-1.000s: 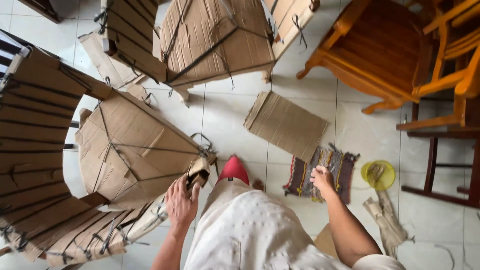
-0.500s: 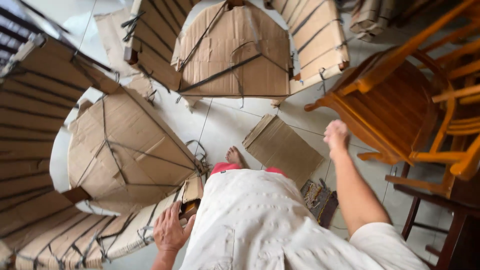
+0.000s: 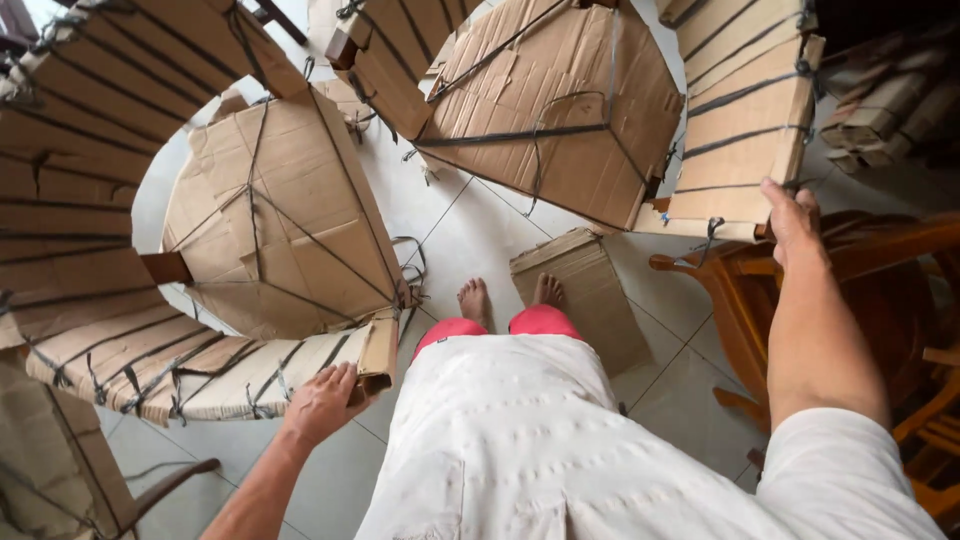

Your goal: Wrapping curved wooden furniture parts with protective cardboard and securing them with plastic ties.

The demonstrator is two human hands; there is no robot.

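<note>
My left hand [image 3: 322, 400] rests on the front armrest end of a cardboard-wrapped chair [image 3: 270, 215] at my left, fingers curled over the wrapped edge. My right hand [image 3: 792, 218] is stretched out and touches the lower corner of another cardboard-wrapped, strapped chair arm [image 3: 745, 130] at the right. My bare feet [image 3: 508, 296] stand on the white tile floor, below a white shirt and red trousers. A flat piece of cardboard [image 3: 590, 295] lies just by my right foot.
A second wrapped chair [image 3: 550, 110] stands ahead of me. Bare orange wooden chairs [image 3: 880, 290] crowd the right side. More wrapped parts [image 3: 880, 110] lie at the upper right. White tile floor [image 3: 470, 230] shows between the chairs.
My view has swung toward the wrapped chairs. My right hand has risen from the small rug on the floor to the wrapped chair arm at the right. My left hand stays on the armrest.
</note>
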